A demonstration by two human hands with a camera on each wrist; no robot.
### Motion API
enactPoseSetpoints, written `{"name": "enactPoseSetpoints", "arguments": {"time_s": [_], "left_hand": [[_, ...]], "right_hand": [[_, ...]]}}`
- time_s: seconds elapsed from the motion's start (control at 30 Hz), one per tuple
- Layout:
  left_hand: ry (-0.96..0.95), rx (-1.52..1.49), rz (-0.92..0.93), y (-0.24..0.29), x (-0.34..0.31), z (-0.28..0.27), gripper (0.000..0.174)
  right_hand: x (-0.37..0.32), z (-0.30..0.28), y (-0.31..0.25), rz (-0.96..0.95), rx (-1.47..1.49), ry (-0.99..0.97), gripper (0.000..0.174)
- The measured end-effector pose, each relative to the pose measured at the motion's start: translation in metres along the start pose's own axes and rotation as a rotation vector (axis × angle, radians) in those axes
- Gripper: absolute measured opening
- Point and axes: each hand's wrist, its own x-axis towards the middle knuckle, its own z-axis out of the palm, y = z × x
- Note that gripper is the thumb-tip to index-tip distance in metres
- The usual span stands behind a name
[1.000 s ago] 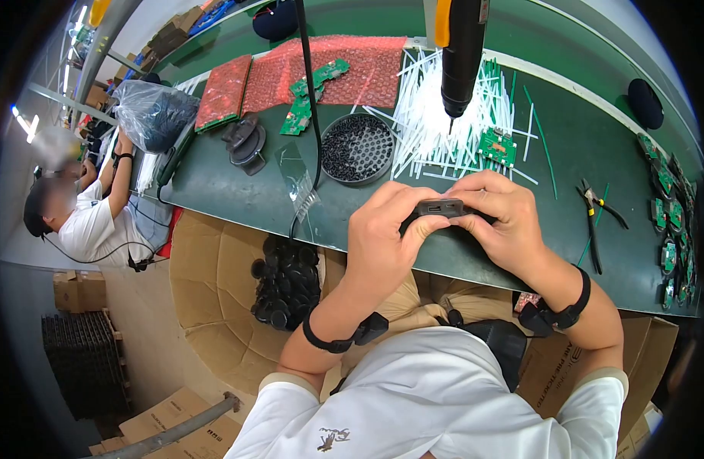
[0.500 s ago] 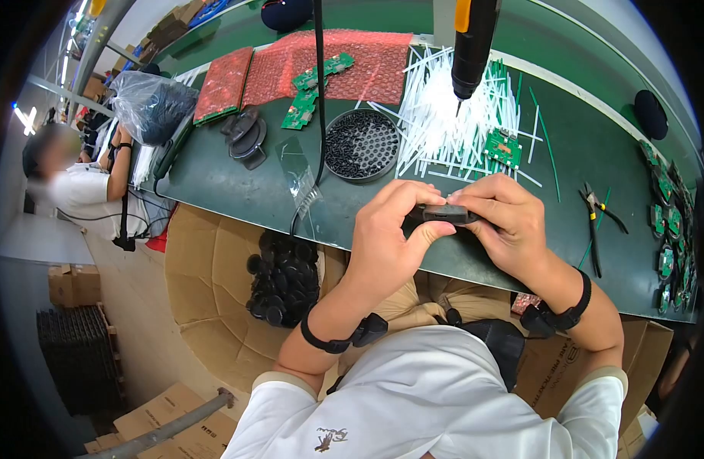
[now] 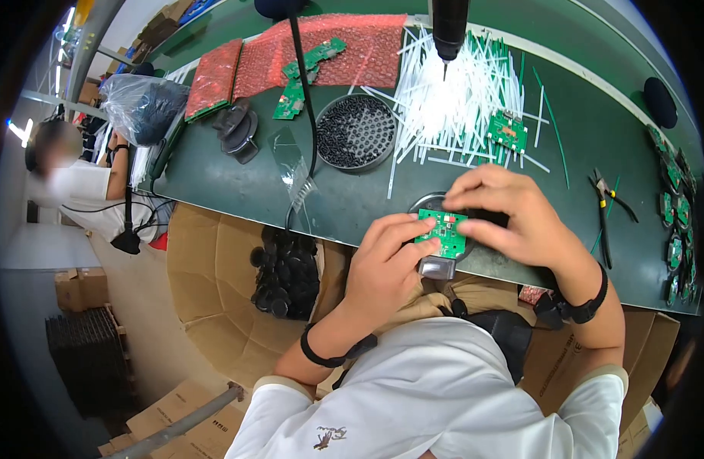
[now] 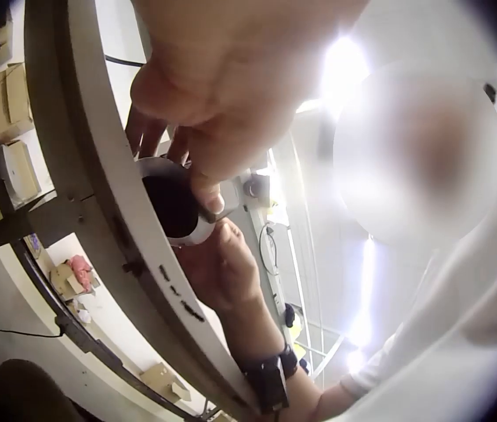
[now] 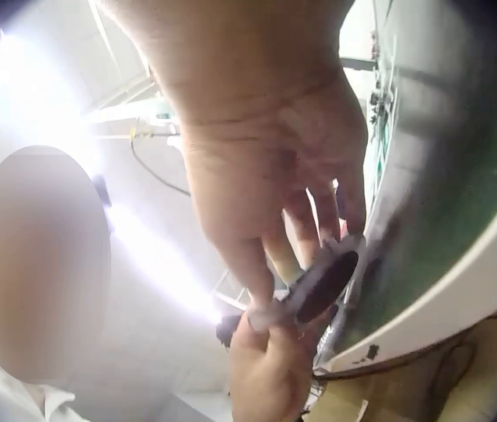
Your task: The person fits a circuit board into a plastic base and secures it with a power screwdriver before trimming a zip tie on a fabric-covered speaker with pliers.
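Between the two hands, near the table's front edge, is a round dark housing [image 3: 428,203] with a green circuit board [image 3: 446,234] facing up. A smoky grey block [image 3: 437,268] sticks out on the side nearest the body. My left hand [image 3: 386,264] grips the housing, its fingers over the board and its thumb underneath. My right hand [image 3: 516,218] is at the far right of the board, fingers extended and apart from the thumb. The left wrist view shows the housing's dark round underside [image 4: 171,207]; the right wrist view shows the same disc [image 5: 327,286] tilted.
A screwdriver [image 3: 450,34] hangs over white plastic strips [image 3: 436,99]. A round dish of small black parts [image 3: 356,131], red bubble wrap [image 3: 321,57] and cutting pliers [image 3: 604,218] lie on the green table. Several assembled boards [image 3: 673,206] line the right edge. Another person [image 3: 76,191] sits at left.
The housing was edge-on in both hands; it has since turned so that its circuit board faces up. My right hand has loosened from it and spread its fingers.
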Motion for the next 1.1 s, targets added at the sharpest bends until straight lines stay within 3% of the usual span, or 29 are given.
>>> {"name": "enactPoseSetpoints", "arguments": {"time_s": [0.07, 0.23, 0.53, 1.1], "left_hand": [[-0.042, 0.024, 0.022, -0.001, -0.004, 0.000, 0.038], [-0.150, 0.055, -0.018, 0.010, -0.002, -0.006, 0.059], [-0.100, 0.020, -0.125, 0.013, -0.002, 0.006, 0.058], [-0.124, 0.000, -0.096, 0.009, 0.000, 0.004, 0.056]], "right_hand": [[-0.002, 0.004, 0.004, 0.024, -0.191, 0.008, 0.027], [-0.003, 0.009, 0.004, 0.067, -0.140, 0.012, 0.024], [-0.004, 0.008, 0.008, 0.115, -0.128, 0.054, 0.021], [-0.005, 0.006, 0.007, 0.156, -0.145, 0.007, 0.026]]}}
